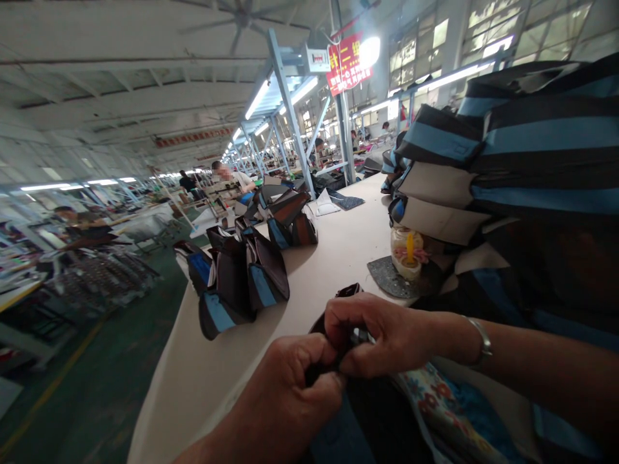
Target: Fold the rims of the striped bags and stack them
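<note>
My left hand (290, 380) and my right hand (382, 332) meet low in the middle of the view, over the near edge of a long pale worktable (333, 258). Both pinch a small dark fabric piece (345, 295), whose folded tip sticks up behind my right fingers. My left thumb and fingers press together on its near edge. My right wrist wears a thin metal bracelet (481, 341). Dark and blue cloth (367, 419) lies below my hands, beside a flowered sleeve or cloth (435, 403).
A tall stack of blue, black and white sewn pieces (507, 154) fills the right side. Two piles of dark pouches (242, 277) (285, 219) sit on the table's left. A small pale jar (407, 251) stands on a grey pad. People work at distant tables.
</note>
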The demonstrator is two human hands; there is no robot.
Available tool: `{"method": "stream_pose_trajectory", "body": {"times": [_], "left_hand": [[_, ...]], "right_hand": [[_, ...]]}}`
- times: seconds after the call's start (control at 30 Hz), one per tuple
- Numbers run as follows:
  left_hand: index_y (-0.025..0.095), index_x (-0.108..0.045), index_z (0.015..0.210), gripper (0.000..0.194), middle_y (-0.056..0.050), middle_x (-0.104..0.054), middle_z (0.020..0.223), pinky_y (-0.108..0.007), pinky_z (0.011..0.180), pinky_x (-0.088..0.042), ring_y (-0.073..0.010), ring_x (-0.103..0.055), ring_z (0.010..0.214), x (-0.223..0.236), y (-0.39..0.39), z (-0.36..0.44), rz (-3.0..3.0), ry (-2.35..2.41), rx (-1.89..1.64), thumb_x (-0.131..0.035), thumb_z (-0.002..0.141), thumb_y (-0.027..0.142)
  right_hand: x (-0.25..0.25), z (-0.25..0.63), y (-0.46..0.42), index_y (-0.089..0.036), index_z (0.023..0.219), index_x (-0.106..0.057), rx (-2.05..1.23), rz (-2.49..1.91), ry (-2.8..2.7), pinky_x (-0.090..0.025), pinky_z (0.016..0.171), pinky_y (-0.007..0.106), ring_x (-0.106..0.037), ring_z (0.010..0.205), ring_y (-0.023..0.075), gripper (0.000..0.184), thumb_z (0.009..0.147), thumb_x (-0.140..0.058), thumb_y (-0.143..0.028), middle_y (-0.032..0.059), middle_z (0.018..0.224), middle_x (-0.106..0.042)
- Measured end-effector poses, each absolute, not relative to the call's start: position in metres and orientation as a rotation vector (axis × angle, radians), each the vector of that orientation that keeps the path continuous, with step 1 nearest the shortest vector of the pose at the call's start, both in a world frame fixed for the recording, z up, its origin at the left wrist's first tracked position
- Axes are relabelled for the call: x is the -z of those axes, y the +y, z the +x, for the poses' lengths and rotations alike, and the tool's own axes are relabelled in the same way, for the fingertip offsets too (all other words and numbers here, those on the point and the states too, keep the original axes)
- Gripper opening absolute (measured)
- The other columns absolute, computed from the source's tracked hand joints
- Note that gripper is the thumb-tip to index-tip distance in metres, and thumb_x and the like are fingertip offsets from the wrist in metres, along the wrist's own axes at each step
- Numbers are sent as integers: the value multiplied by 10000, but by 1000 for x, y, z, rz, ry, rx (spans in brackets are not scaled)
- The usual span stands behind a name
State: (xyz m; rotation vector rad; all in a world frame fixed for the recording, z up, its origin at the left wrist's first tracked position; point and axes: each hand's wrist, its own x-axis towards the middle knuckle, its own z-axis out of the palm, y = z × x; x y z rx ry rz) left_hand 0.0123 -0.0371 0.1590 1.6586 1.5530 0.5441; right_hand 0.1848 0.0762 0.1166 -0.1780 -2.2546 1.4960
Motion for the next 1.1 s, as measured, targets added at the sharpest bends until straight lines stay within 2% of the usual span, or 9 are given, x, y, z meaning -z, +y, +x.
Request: {"method": "stream_pose_trajectory", "body": {"times": [0.13,0.3,0.5,0.63,0.77,0.87,1.0,1.1], "left_hand": [[162,-472,635,156,46,-353,625,-249,522,-250,-91,-328,584,-158,-38,13,1652,1573,-562,-498,766,244],[163,-451,631,170,46,-354,633,-244,531,-250,-87,-326,587,-156,-38,11,1663,1534,-573,-502,776,233],[157,-506,694,295,41,-343,650,-256,528,-242,-100,-307,602,-153,-35,10,1612,1509,-532,-528,859,400],[158,-478,659,237,36,-356,665,-256,558,-264,-100,-339,622,-155,-36,12,1691,1519,-551,-474,862,280],[172,-416,631,258,42,-352,641,-253,562,-276,-97,-344,606,-158,-37,12,1752,1496,-575,-463,869,260],[168,-444,644,228,39,-366,651,-258,567,-275,-101,-355,618,-159,-38,11,1760,1528,-532,-451,858,246],[160,-500,686,171,26,-394,677,-262,559,-277,-115,-362,648,-160,-38,15,1703,1529,-507,-432,816,247],[164,-489,682,130,21,-411,678,-265,558,-280,-124,-382,657,-160,-37,18,1695,1540,-516,-447,774,245]], "right_hand": [[-117,185,75,-124,833,-585,-1404,-220,-2271,-374,576,189,-470,644,84,159,687,-638,-162,-4,756,-579],[-116,186,74,-118,819,-588,-1424,-218,-2246,-355,540,167,-442,625,74,152,668,-598,-132,-9,731,-557],[-113,186,73,-118,848,-578,-1549,-181,-2204,-331,510,150,-418,595,56,165,685,-571,-94,-26,727,-539],[-110,189,75,-110,881,-577,-1528,-136,-2204,-347,549,161,-429,633,63,131,782,-641,-168,-13,760,-545],[-109,193,76,-100,934,-602,-1444,-108,-2225,-388,608,187,-473,690,83,190,870,-653,-271,20,816,-586],[-110,196,73,-108,963,-619,-1275,-74,-2229,-419,654,210,-509,724,98,194,892,-642,-288,36,844,-615],[-117,196,65,-114,979,-592,-1178,-71,-2196,-455,682,221,-550,734,109,256,813,-701,-275,51,867,-644],[-125,196,58,-137,952,-571,-1124,-175,-2252,-446,659,204,-563,706,100,245,732,-675,-165,29,855,-663]]}}
